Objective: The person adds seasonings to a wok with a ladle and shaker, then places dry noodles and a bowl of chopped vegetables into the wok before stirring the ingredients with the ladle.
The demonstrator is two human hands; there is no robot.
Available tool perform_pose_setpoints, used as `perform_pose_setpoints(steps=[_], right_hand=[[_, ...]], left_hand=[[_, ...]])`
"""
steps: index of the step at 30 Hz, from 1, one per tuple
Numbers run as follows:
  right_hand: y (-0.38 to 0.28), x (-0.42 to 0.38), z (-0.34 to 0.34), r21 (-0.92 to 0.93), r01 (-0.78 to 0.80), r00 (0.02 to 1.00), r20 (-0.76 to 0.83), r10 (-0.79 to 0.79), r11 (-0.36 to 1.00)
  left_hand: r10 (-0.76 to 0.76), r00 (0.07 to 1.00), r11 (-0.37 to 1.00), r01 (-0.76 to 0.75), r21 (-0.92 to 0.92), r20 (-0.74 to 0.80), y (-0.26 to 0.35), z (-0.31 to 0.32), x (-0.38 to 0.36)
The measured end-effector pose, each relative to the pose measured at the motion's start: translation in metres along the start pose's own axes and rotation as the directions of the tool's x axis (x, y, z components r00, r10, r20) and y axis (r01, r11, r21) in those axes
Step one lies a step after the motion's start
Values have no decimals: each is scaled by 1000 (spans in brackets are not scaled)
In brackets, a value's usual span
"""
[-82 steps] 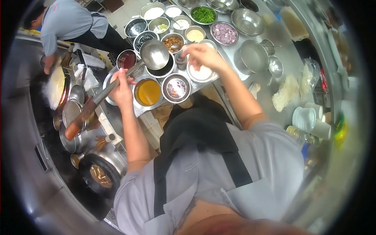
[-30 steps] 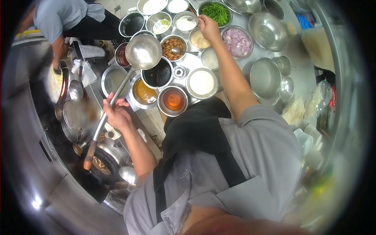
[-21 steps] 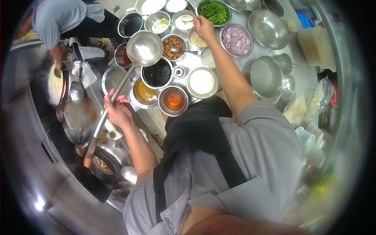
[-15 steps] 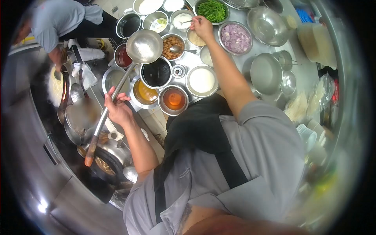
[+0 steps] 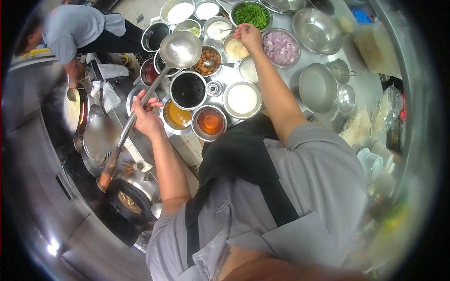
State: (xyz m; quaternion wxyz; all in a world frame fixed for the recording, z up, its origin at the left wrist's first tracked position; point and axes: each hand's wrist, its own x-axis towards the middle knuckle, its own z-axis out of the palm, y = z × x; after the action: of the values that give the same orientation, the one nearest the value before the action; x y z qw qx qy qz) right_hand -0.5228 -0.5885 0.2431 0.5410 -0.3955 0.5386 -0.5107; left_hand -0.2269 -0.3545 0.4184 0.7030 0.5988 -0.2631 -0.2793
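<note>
My left hand (image 5: 149,118) is wrapped round the handle of a long metal ladle (image 5: 181,49), some fingers partly lifted. The ladle's round bowl hangs above the containers, beside a pot of nuts or beans (image 5: 206,61); its wooden handle end points down left. My right hand (image 5: 248,37) pinches a small spoon (image 5: 227,31) that reaches into a bowl of white powder or paste (image 5: 219,29). Below that hand is a bowl of pale yellow seasoning (image 5: 236,48); sliced purple onions (image 5: 281,47) and cut greens (image 5: 251,16) are close by.
Pots of dark liquid (image 5: 188,90), yellow oil (image 5: 178,115) and orange liquid (image 5: 210,122) stand near my body. Metal basins (image 5: 318,87) are at right. At left are a stove with a dark wok (image 5: 129,201) and a co-worker (image 5: 77,30) holding a ladle over a steaming wok.
The ladle's bowl has moved up and right, with my left hand shifting slightly right. My right hand is slightly lower and further right. The view has shifted a little.
</note>
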Motion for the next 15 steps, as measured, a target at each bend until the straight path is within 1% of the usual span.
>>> perform_pose_setpoints(steps=[2,3,5,8,9,10,11,12,14,15], right_hand=[[-2,-3,-1,75,-10,1000,-24,12,997],[-1,-3,-2,76,-8,1000,-25,9,997],[-1,-3,-5,136,-20,999,-32,24,990],[-17,-10,-7,160,25,999,-29,-21,987],[-25,-13,-6,155,27,1000,-13,-26,988],[-35,-16,-4,143,81,997,-11,-81,986],[-44,-20,-2,130,134,991,-8,-134,982],[-55,-26,2,125,135,991,7,-137,983],[-80,-43,12,96,283,939,175,-296,954],[-92,-54,18,-5,341,925,182,-334,940]], left_hand=[[-17,999,1000,17,-10,42,-4,3,3],[-15,999,1000,16,-12,43,-4,6,4],[-25,999,999,25,-24,23,-8,15,5],[-19,999,1000,19,-8,38,-17,27,11],[-68,995,998,68,7,75,-14,31,11],[-35,998,999,35,-5,53,-22,37,16],[-51,997,999,51,1,60,-28,39,19],[-68,995,998,68,7,68,-30,44,19],[-69,995,997,68,24,69,-33,55,21],[-72,994,997,72,5,80,-34,61,20]])
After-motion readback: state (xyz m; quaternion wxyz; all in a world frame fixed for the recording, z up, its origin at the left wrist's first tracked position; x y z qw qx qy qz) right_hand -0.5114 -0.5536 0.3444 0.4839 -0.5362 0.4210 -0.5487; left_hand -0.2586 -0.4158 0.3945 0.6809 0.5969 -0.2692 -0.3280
